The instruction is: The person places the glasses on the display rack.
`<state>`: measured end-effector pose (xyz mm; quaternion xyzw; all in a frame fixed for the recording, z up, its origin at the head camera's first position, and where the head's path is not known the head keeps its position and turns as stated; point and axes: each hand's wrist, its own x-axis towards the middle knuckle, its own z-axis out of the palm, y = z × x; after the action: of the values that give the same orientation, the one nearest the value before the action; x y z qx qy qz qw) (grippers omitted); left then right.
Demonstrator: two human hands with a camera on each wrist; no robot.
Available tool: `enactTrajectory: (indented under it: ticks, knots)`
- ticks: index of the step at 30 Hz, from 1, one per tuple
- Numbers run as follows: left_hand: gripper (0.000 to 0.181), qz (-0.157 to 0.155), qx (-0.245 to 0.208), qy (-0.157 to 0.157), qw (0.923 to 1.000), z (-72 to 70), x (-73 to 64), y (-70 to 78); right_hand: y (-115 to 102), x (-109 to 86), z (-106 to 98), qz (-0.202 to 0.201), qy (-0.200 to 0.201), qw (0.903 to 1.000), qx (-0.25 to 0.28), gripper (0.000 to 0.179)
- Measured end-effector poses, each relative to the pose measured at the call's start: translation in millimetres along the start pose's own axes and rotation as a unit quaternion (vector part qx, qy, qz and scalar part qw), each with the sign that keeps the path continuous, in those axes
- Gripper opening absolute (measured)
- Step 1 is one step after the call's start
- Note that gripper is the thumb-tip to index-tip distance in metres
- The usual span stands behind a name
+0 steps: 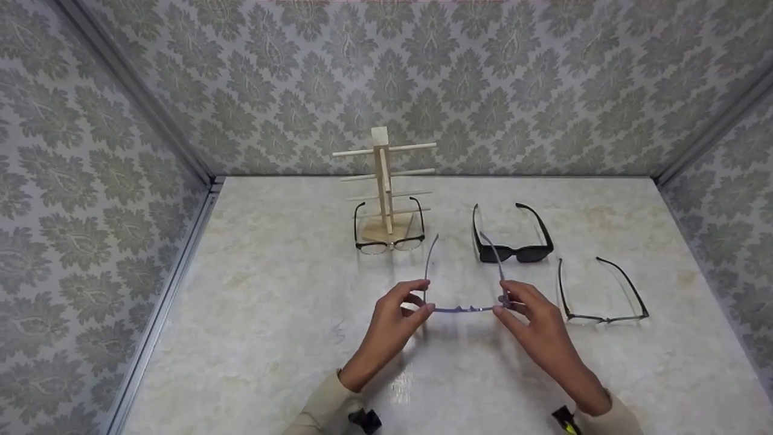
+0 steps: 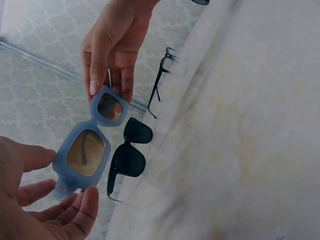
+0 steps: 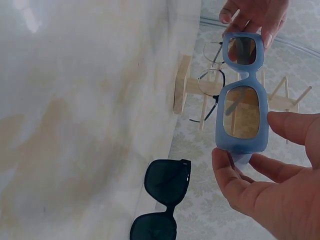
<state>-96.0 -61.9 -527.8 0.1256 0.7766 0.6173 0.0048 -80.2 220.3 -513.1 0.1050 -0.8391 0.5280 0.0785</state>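
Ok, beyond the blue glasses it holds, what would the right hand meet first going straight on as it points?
Probably the black sunglasses, ahead of the right hand in the head view. Depth is unclear: the hand looks raised off the table and might pass over them.

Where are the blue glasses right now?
In the head view, the blue glasses are right of centre, held between the left hand and right hand, nearer the wearer than the wooden stand and black sunglasses.

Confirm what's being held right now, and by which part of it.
Blue-framed glasses, held at both outer ends of the front, near where the temples join: left grip at one end, right grip at the other.
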Motion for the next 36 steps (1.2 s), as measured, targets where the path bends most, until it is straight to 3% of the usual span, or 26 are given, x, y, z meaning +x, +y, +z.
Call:
enactTrajectory:
  ticks: [21, 30, 36]
  knots:
    - [0.042, 0.018, 0.035, 0.049, 0.9980, -48.3, 5.2, 17.5, -25, 36.6, 24, -0.062, -0.032, 0.9975, 0.007, 0.050]
    - [0.042, 0.005, 0.030, 0.078, 0.9965, -67.6, 3.9, 21.5, -38, 54.8, 36, -0.060, -0.059, 0.9963, 0.016, 0.049]
    - [0.041, 0.013, 0.027, 0.089, 0.9956, -76.2, 5.5, 20.4, -40, 63.9, 43, -0.071, -0.062, 0.9951, 0.032, 0.046]
